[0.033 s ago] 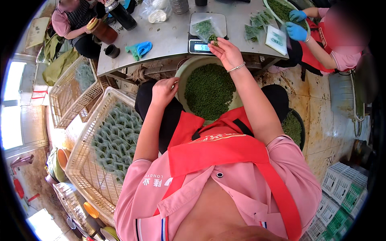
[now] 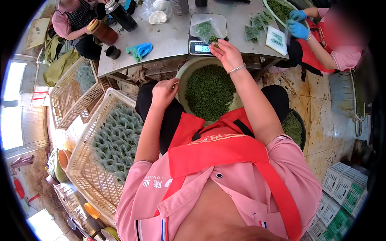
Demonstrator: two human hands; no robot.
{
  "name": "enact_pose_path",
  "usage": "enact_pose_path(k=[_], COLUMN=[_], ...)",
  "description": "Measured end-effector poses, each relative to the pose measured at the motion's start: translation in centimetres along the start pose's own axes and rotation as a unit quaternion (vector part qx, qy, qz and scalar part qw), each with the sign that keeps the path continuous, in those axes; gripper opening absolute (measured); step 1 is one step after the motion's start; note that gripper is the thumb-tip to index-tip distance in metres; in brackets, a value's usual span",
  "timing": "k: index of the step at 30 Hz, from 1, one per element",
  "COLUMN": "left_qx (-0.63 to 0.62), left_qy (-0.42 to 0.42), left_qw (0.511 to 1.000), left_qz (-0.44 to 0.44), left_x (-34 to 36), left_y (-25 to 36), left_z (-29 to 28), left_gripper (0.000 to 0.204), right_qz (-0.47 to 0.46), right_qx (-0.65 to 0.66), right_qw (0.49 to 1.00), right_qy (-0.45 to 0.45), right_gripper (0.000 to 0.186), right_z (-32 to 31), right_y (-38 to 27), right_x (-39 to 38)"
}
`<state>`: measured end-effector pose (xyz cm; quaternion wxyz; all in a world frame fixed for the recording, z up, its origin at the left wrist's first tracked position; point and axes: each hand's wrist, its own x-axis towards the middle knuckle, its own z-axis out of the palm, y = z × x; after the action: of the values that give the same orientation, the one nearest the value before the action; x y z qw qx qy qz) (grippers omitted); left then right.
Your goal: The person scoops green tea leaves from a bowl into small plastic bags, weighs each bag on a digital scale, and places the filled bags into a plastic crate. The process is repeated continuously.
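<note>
My right hand (image 2: pixel 228 55), with a bracelet at the wrist, reaches over the digital scale (image 2: pixel 220 20). Its fingers are bent around a few green peppercorns (image 2: pixel 212 39) at the near end of a clear plastic bag (image 2: pixel 204 28). That bag lies on the scale's plate, partly filled with green grains. My left hand (image 2: pixel 164 93) is closed beside the left rim of a large pale tub (image 2: pixel 181 85), its thumb and fingertips pinched together; whatever it may hold is hidden. Between my knees, the tub holds a heap of loose green peppercorns (image 2: pixel 209 92).
To my left stands a plastic crate (image 2: pixel 78 160) with many filled bags (image 2: pixel 116 140). The metal table (image 2: pixel 169 40) carries a blue glove (image 2: pixel 140 50), a dark cup (image 2: pixel 112 52) and bottles. A co-worker's blue-gloved hand (image 2: pixel 297 30) is at the right near more filled bags (image 2: pixel 257 26).
</note>
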<state>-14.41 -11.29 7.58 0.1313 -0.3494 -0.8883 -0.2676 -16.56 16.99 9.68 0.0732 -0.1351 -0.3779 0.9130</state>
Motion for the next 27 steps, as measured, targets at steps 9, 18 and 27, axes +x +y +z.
enact_pose_path(k=[9,18,27], left_qx=[-0.028,-0.196,-0.129], left_qy=[0.024,0.052,0.010], left_qw=[0.999,0.945,0.965], left_qz=[-0.030,-0.259,-0.226], left_x=[1.6,2.8,2.5], left_y=[-0.9,-5.7,-4.0], left_z=[0.5,3.4,2.5], left_gripper=[0.013,0.019,0.020], right_qz=[0.075,-0.036,0.030], right_qx=[-0.108,0.051,-0.073], right_qw=[0.991,0.998,0.995], right_qy=[0.029,0.027,0.062], right_gripper=[0.014,0.015,0.019], right_z=[-4.4,0.0,-3.3], right_y=[3.1,1.6,3.6], right_x=[-5.2,-2.8,-4.5])
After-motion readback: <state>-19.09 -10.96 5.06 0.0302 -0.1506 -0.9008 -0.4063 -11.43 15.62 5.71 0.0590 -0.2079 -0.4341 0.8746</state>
